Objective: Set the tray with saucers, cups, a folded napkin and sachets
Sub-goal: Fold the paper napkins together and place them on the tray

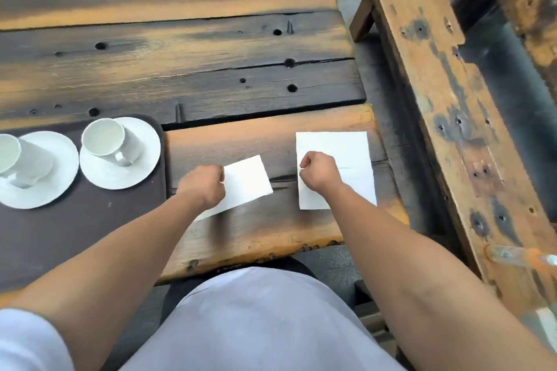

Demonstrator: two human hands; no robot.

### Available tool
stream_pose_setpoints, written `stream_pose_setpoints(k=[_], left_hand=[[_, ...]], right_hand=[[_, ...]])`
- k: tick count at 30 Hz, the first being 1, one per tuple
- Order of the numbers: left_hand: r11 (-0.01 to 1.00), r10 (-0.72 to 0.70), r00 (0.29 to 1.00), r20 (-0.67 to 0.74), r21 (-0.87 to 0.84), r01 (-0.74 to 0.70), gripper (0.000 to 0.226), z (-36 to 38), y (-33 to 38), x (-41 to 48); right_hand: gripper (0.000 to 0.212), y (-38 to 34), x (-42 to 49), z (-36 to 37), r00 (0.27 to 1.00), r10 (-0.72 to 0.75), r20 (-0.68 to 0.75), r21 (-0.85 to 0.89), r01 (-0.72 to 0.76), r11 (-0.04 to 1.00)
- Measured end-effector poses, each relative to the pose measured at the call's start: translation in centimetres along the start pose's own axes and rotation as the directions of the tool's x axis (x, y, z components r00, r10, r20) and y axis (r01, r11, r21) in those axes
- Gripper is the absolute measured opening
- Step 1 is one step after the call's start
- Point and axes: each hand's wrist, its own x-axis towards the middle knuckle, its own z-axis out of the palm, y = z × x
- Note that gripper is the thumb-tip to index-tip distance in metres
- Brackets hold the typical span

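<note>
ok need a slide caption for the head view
Two cups on saucers sit on the dark tray; left hand and right hand each pinch a white napkin on the wooden table.

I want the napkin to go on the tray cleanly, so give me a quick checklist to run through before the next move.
1. Both cups on saucers on the tray: ok; right cup, left cup.
2. Left hand has hold of the small napkin: ok, closed on its edge.
3. Right hand gripping the large napkin: cannot tell, the fist rests on it.
4. Small napkin folded: ok, it looks folded to a smaller rectangle.
5. Bare tray space for a napkin: ok, in front of the saucers.
6. Sachets within reach: cannot tell, none in view.
</note>
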Motion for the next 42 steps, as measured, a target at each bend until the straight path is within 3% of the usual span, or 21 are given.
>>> stream_pose_setpoints(k=[13, 21, 28, 34, 39, 42], left_hand=[[0.95, 0.293, 0.953, 0.074, 0.086, -0.299, 0.016, 0.5, 12.3, 4.2], [0.958, 0.279, 0.951, 0.135, 0.027, -0.285, 0.014, 1.2, 15.5, 6.6], [0.967, 0.23, 0.973, -0.004, -0.108, -0.229, 0.015, 1.6, 16.6, 9.0], [0.968, 0.163, 0.985, -0.061, -0.185, -0.171, 0.035, 1.3, 17.8, 10.6], [0.957, 0.114, 0.99, -0.079, -0.259, -0.131, 0.027, 1.1, 18.1, 11.9], [0.934, 0.105, 0.991, -0.082, -0.335, -0.126, 0.024, 1.4, 17.9, 12.5]], right_hand=[[0.013, 9.0, -0.8, -5.2, 0.956, 0.275, -0.105, 0.068, -0.269, 0.961], [0.014, 11.1, 0.7, -6.2, 0.935, 0.346, -0.072, 0.061, -0.343, 0.938], [0.013, 11.5, 3.4, -7.0, 0.943, 0.33, -0.046, 0.05, -0.328, 0.943], [0.014, 11.2, 6.8, -8.3, 0.941, 0.319, -0.113, 0.064, -0.313, 0.948], [0.032, 10.7, 9.8, -8.7, 0.942, 0.285, -0.177, 0.098, -0.271, 0.957], [0.027, 10.5, 10.7, -8.2, 0.933, 0.308, -0.187, 0.16, -0.28, 0.947]])
